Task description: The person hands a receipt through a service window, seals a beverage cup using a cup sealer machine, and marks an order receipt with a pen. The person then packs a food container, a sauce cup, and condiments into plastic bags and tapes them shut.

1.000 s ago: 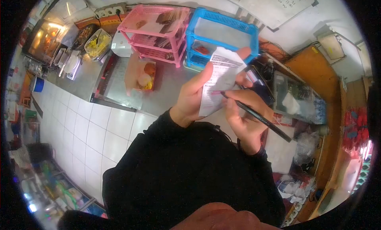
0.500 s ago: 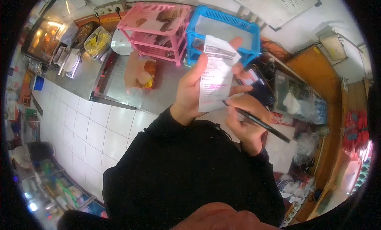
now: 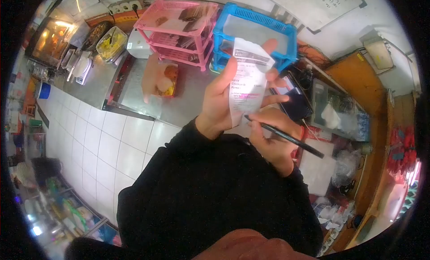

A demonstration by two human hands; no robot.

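Observation:
A printed paper receipt (image 3: 247,83) lies across the palm of my left hand (image 3: 217,98), whose fingers curl behind it and along its right edge. My right hand (image 3: 274,143) grips a black pen (image 3: 295,143) between thumb and fingers. The pen's tip is at the lower right part of the receipt; whether it touches the paper I cannot tell. Beyond my hands, an open food box (image 3: 165,82) with something brown and yellow inside stands on the metal counter (image 3: 186,92).
A pink tiered rack (image 3: 177,31) and a blue tiered rack (image 3: 255,29) stand at the back of the counter. Right of my hands lies a dark tablet or phone (image 3: 293,96). A container of yellow food (image 3: 111,45) and a kitchen scale (image 3: 82,71) are at the left.
My right hand and the pen have shifted slightly left, the pen tip moving along the receipt's lower part. The receipt has tilted and bent a little in my left hand.

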